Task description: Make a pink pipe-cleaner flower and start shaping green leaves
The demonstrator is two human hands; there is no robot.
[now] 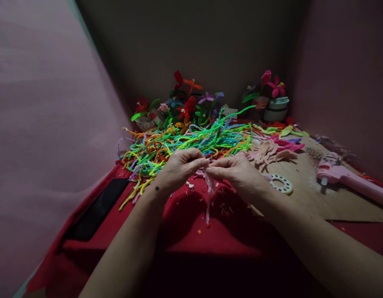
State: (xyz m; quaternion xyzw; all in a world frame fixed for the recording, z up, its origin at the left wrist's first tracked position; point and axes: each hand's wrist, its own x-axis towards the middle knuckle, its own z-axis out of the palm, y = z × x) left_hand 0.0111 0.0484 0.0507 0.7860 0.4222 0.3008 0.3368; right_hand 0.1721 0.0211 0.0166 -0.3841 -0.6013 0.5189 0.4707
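Observation:
My left hand [185,165] and my right hand [233,170] meet at the fingertips above the red cloth, both closed in a pinch. Between them they grip a pale pink pipe cleaner [208,194], whose length dangles down toward the cloth. Exactly how its upper end lies between the fingers is hidden. Just behind my hands spreads a tangled heap of coloured pipe cleaners [191,138], mostly green, yellow, orange and blue. Beside my right hand lie pinkish-beige fuzzy petal-like pieces [269,154] and a white ring with holes [281,183].
A pink glue gun [349,176] rests on a tan board [309,194] at right. A dark flat phone-like object [100,209] lies at left on the red cloth [185,231]. Fuzzy flowers [187,108] stand at the back, near a pale lidded jar [276,109]. Pinkish walls flank both sides.

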